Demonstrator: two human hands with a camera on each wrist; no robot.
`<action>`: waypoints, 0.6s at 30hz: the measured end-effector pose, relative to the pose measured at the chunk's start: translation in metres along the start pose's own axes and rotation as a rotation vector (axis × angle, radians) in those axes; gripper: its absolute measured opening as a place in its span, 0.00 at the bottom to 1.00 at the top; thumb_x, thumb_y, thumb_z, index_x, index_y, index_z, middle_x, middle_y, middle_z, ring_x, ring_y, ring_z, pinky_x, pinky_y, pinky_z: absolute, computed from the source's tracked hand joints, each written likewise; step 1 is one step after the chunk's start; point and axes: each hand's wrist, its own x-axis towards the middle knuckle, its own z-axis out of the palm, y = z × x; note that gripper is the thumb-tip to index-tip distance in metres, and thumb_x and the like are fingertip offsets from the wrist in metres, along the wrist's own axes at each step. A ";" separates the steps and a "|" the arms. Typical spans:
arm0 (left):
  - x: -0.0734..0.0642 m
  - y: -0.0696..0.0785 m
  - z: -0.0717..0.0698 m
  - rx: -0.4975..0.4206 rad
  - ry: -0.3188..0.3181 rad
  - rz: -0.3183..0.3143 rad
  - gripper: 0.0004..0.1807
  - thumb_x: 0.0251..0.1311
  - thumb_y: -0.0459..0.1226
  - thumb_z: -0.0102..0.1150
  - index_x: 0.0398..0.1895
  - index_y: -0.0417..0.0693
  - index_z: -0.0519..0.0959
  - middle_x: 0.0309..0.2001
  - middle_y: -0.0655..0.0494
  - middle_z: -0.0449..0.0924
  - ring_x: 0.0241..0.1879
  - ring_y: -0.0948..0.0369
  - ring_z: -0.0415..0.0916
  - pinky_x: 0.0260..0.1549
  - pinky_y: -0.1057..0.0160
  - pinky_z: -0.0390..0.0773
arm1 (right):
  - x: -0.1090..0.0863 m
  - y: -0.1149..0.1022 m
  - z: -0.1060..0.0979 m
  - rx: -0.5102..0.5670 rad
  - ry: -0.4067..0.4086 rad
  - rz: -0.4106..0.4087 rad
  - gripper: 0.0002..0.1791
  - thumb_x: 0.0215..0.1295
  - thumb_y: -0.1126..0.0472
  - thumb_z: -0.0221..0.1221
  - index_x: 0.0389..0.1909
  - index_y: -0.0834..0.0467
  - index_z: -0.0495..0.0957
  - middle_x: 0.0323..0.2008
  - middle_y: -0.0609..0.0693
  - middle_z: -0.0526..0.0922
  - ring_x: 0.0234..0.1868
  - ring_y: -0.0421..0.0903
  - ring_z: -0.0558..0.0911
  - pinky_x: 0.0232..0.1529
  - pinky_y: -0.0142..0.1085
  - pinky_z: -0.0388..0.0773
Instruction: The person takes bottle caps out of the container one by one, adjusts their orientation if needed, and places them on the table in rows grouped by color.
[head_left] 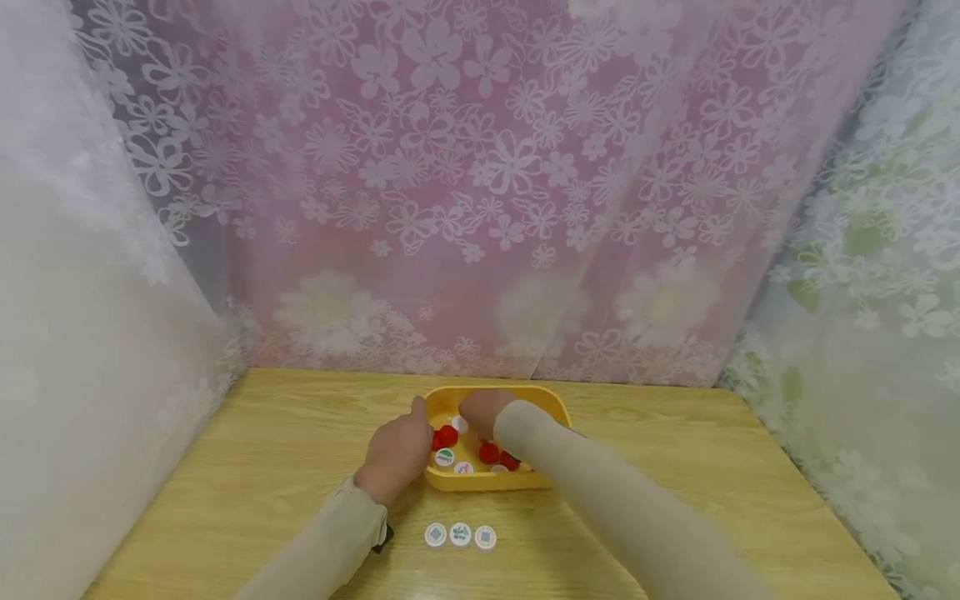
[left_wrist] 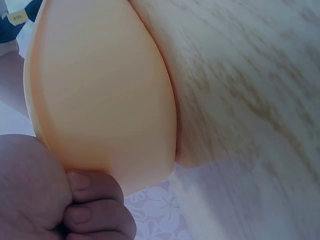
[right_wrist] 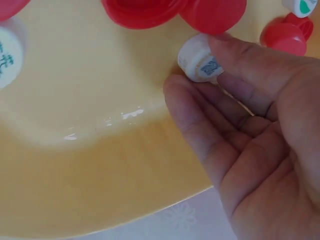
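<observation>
My left hand (head_left: 397, 452) grips the left end of a yellow plastic basin (head_left: 491, 482), thumb at the rim and fingers curled against the outer wall in the left wrist view. Inside the basin, my right hand (right_wrist: 255, 95) pinches a small white bottle cap (right_wrist: 194, 56) with a dark printed mark, between thumb and fingertips. Around it lie red caps (right_wrist: 214, 14) and another white cap (right_wrist: 9, 56) with green print. Toward the basin's near left side are a white cap with a green design (head_left: 445, 457) and one with pink print (head_left: 463, 469).
In front of the basin, three white caps (head_left: 461, 535) stand in a row on the wooden table (head_left: 300, 421). A pink flowered curtain (head_left: 480, 200) hangs behind the table, with pale curtains (head_left: 885, 292) at both sides.
</observation>
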 end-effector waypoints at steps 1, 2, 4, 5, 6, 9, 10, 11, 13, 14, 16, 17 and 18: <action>0.000 0.000 0.001 0.006 0.008 0.009 0.22 0.76 0.39 0.52 0.63 0.34 0.64 0.19 0.54 0.70 0.16 0.57 0.68 0.17 0.61 0.69 | 0.003 0.002 0.002 0.009 0.000 -0.004 0.10 0.62 0.62 0.72 0.35 0.48 0.79 0.30 0.42 0.78 0.33 0.45 0.76 0.41 0.34 0.77; 0.000 0.000 0.002 0.013 0.017 0.018 0.21 0.76 0.39 0.52 0.63 0.33 0.65 0.19 0.54 0.69 0.16 0.57 0.67 0.17 0.61 0.69 | 0.005 0.003 0.005 0.023 -0.001 -0.005 0.11 0.62 0.62 0.73 0.35 0.47 0.79 0.30 0.42 0.78 0.33 0.45 0.76 0.41 0.34 0.77; 0.000 -0.001 0.003 0.019 0.040 0.039 0.22 0.75 0.38 0.54 0.62 0.32 0.65 0.19 0.54 0.69 0.15 0.58 0.67 0.16 0.61 0.69 | 0.010 0.006 0.009 0.031 0.000 -0.007 0.11 0.61 0.61 0.73 0.37 0.46 0.80 0.30 0.42 0.79 0.34 0.45 0.76 0.43 0.34 0.78; 0.000 -0.001 0.003 0.020 0.047 0.045 0.22 0.75 0.38 0.54 0.63 0.32 0.65 0.19 0.55 0.68 0.15 0.58 0.66 0.17 0.62 0.69 | 0.012 0.007 0.009 0.039 0.000 -0.005 0.12 0.61 0.61 0.74 0.38 0.46 0.80 0.31 0.41 0.79 0.34 0.45 0.76 0.45 0.34 0.78; 0.000 -0.001 0.002 0.022 0.052 0.052 0.22 0.75 0.38 0.54 0.63 0.32 0.65 0.19 0.55 0.68 0.16 0.58 0.66 0.17 0.62 0.69 | 0.013 0.007 0.010 0.052 -0.001 0.001 0.12 0.60 0.61 0.74 0.38 0.46 0.81 0.31 0.41 0.79 0.34 0.45 0.77 0.46 0.35 0.79; -0.001 -0.001 0.002 0.013 0.052 0.058 0.21 0.74 0.38 0.55 0.61 0.32 0.65 0.19 0.55 0.68 0.16 0.58 0.66 0.17 0.62 0.68 | 0.013 0.006 0.009 0.066 -0.008 0.013 0.12 0.60 0.61 0.74 0.39 0.45 0.82 0.31 0.40 0.80 0.35 0.45 0.77 0.47 0.35 0.80; -0.001 -0.001 0.002 0.007 0.048 0.055 0.19 0.74 0.38 0.55 0.59 0.33 0.66 0.19 0.55 0.67 0.16 0.58 0.66 0.17 0.62 0.68 | 0.011 0.004 0.007 0.072 -0.011 0.021 0.12 0.60 0.61 0.74 0.39 0.45 0.82 0.31 0.40 0.80 0.35 0.45 0.77 0.47 0.35 0.80; -0.001 -0.001 0.002 0.001 0.046 0.052 0.18 0.74 0.38 0.54 0.58 0.34 0.66 0.19 0.55 0.68 0.16 0.58 0.66 0.17 0.62 0.68 | 0.009 0.002 0.005 0.069 -0.008 0.025 0.12 0.60 0.62 0.74 0.38 0.46 0.82 0.31 0.41 0.80 0.34 0.45 0.77 0.46 0.35 0.79; -0.001 0.000 0.001 -0.005 0.044 0.049 0.16 0.74 0.37 0.54 0.55 0.36 0.66 0.19 0.55 0.68 0.16 0.57 0.66 0.17 0.62 0.68 | 0.004 -0.003 0.001 0.021 0.000 0.023 0.10 0.61 0.62 0.73 0.37 0.47 0.82 0.30 0.41 0.80 0.33 0.45 0.77 0.44 0.35 0.79; -0.002 0.000 0.001 -0.007 0.045 0.049 0.16 0.74 0.37 0.55 0.55 0.36 0.66 0.19 0.54 0.68 0.16 0.57 0.67 0.17 0.62 0.69 | 0.002 -0.006 -0.001 -0.004 0.003 0.021 0.09 0.62 0.62 0.72 0.38 0.47 0.83 0.30 0.42 0.79 0.33 0.45 0.76 0.43 0.34 0.79; -0.002 0.001 0.001 -0.001 0.041 0.044 0.17 0.75 0.37 0.54 0.57 0.35 0.66 0.20 0.54 0.68 0.17 0.57 0.67 0.18 0.61 0.70 | -0.002 -0.012 -0.005 -0.070 0.015 0.011 0.08 0.63 0.61 0.72 0.39 0.48 0.84 0.30 0.43 0.80 0.32 0.44 0.76 0.43 0.34 0.80; -0.002 0.002 0.001 0.006 0.037 0.042 0.19 0.75 0.37 0.54 0.58 0.34 0.65 0.20 0.54 0.69 0.17 0.57 0.67 0.18 0.61 0.70 | -0.003 -0.015 -0.007 -0.101 0.023 0.006 0.07 0.64 0.61 0.71 0.40 0.49 0.85 0.30 0.43 0.80 0.32 0.44 0.76 0.44 0.33 0.80; -0.002 0.002 0.001 0.014 0.031 0.037 0.20 0.75 0.38 0.54 0.60 0.33 0.65 0.21 0.54 0.69 0.18 0.57 0.67 0.19 0.61 0.71 | -0.005 -0.017 -0.008 -0.126 0.028 0.003 0.07 0.64 0.60 0.71 0.42 0.49 0.85 0.30 0.43 0.81 0.32 0.44 0.76 0.44 0.33 0.81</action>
